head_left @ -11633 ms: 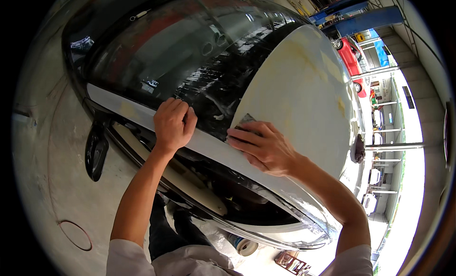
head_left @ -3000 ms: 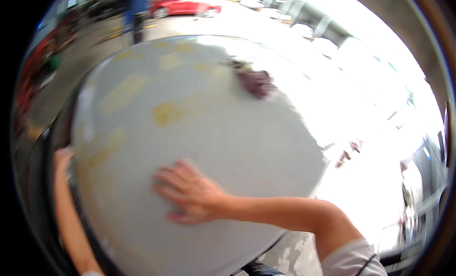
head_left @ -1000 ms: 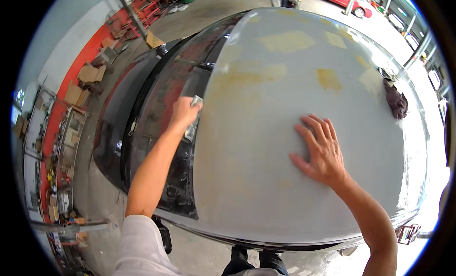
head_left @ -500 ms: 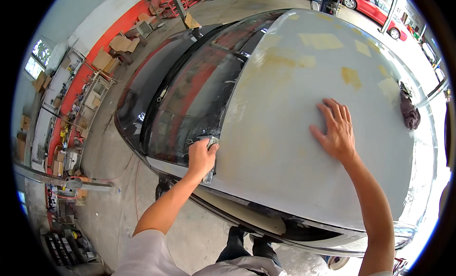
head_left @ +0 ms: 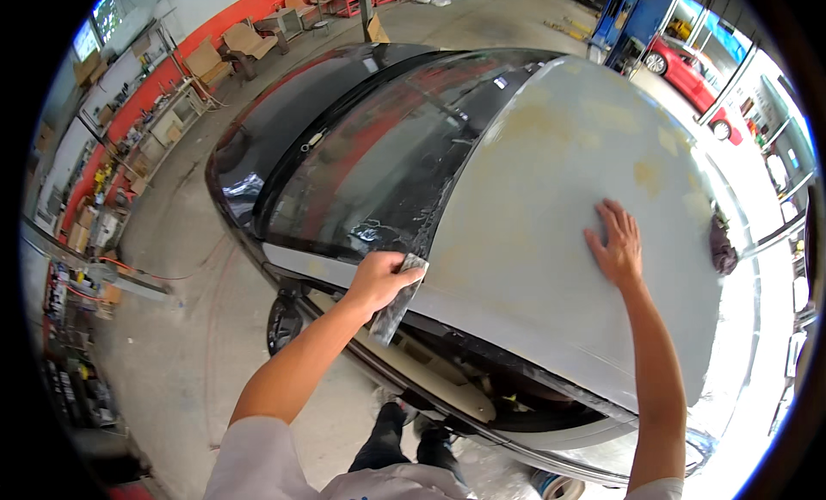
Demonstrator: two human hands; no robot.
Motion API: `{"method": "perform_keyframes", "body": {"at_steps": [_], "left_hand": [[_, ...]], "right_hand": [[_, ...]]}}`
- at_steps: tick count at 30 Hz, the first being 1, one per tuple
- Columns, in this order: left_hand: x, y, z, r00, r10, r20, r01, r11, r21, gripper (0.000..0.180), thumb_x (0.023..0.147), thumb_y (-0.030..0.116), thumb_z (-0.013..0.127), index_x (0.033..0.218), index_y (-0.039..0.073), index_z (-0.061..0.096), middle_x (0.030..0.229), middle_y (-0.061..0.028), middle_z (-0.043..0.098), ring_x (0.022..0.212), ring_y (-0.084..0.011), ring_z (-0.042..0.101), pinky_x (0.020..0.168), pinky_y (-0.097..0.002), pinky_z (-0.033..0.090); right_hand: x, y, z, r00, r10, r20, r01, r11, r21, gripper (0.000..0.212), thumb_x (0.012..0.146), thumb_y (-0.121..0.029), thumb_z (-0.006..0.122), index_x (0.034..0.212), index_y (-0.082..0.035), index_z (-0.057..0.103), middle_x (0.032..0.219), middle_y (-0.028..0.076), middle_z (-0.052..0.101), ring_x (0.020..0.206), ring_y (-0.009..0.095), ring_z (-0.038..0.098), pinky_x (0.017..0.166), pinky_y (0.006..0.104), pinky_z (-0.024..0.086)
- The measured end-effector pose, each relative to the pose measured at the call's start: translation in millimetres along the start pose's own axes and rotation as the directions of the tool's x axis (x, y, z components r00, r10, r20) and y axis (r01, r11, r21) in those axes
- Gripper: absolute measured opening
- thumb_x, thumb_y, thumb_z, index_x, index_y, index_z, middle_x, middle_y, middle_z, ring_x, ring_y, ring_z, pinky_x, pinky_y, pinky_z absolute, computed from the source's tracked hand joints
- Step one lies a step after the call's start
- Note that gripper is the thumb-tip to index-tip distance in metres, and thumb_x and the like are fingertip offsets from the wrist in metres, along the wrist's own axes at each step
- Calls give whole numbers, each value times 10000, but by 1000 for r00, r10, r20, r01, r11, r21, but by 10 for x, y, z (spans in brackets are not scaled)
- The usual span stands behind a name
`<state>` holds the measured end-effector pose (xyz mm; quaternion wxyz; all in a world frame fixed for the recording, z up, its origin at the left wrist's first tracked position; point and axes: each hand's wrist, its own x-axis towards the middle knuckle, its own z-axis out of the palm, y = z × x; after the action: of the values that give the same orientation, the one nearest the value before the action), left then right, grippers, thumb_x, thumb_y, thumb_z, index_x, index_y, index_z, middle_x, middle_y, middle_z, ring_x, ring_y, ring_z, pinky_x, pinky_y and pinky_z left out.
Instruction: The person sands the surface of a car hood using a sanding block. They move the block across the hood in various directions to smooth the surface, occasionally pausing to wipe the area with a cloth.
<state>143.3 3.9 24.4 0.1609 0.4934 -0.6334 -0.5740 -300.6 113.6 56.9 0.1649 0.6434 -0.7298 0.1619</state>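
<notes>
A car's roof in matte grey, marked with yellowish patches, spreads out in front of me. My left hand grips a flat, rectangular grey sanding block by its upper end, at the near front corner of the roof beside the windshield. The block tilts down over the roof's side edge above the door opening. Fingers spread, my right hand lies flat on the grey roof and holds nothing. White wet smears show on the glass just beyond my left hand.
A dark crumpled cloth lies on the roof's right side. The black side mirror juts out near my left forearm. Cluttered shelves line the left wall. A blue lift post and a red car stand beyond.
My left hand has moved the block slightly right and toward me, away from the windshield corner. My right hand stays flat on the roof. The head view has shifted.
</notes>
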Motion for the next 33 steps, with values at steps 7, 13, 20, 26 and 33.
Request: {"method": "perform_keyframes", "body": {"at_steps": [7,13,20,26,33], "left_hand": [[-234,-161,218,991,88,-97,-130,741,-659,259,930,88,784,1129,-29,668,1009,-100,756,921,-139,712,851,-288,556],[-365,-128,505,965,216,-149,-259,702,-664,383,899,174,841,1177,-22,666,1036,-81,733,996,-142,675,930,-312,522],[-265,-515,413,881,437,-183,-458,688,-562,248,894,184,830,1065,29,740,939,-86,743,934,-213,702,815,-367,557],[314,-1047,254,397,767,-505,-652,623,433,152,908,136,740,869,69,608,910,-76,622,856,-294,601,734,-434,483],[388,-1142,376,363,784,-504,-652,600,464,159,868,164,711,849,90,571,887,-74,579,825,-277,574,710,-418,464]], "right_hand": [[-210,-2296,-563,934,-76,350,-133,834,536,601,803,-253,876,1328,-94,629,1217,140,705,1057,351,702,925,427,575],[-125,-2762,-604,769,-111,629,-373,722,583,620,842,-107,857,1393,-19,586,1180,109,715,1029,158,704,897,320,587],[-17,-2679,-377,680,-142,720,-496,634,593,455,838,-20,813,1269,-16,667,1101,48,710,967,110,664,869,298,553],[858,-2681,-142,795,-415,442,236,884,404,286,802,30,740,1060,-94,750,1003,58,704,863,265,686,730,381,544],[1456,-2421,498,521,-729,445,672,671,313,283,721,5,754,977,-116,762,992,6,723,953,251,675,836,399,508]]}}
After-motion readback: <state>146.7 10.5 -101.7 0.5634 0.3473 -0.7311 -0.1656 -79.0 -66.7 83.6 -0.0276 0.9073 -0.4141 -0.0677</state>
